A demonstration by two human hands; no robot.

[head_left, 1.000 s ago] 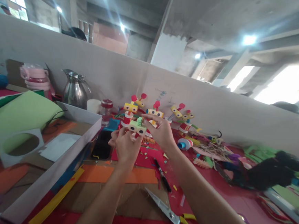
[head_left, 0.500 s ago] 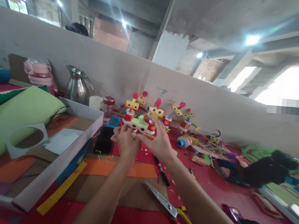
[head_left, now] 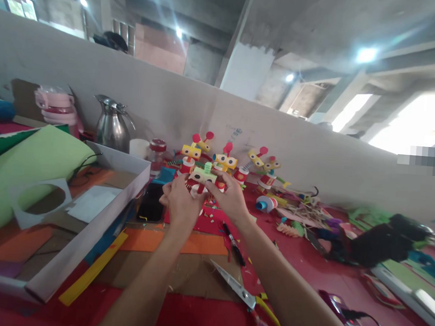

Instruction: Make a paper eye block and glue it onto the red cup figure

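Between both hands is a paper robot figure (head_left: 201,174) with a light green head, two dark eye dots and a folded green piece on top. Below the head a red and white body shows in part. My left hand (head_left: 184,203) is closed around the lower left of the figure. My right hand (head_left: 232,198) pinches the right side of its head with thumb and fingers. Just behind stand several similar figures with yellow heads (head_left: 225,161) and red discs on top, partly covered by my hands.
Open scissors (head_left: 236,286) and a black marker (head_left: 234,244) lie in front. On the left is a white box (head_left: 94,246) with paper sheets; a steel jug (head_left: 112,124) and a lidded jar (head_left: 157,155) stand behind. Thin sticks (head_left: 304,210) and a black item (head_left: 380,243) lie right.
The green-headed figure has risen slightly and its head is tilted differently, showing more of the red and white body below. My right hand has shifted a little along its right side.
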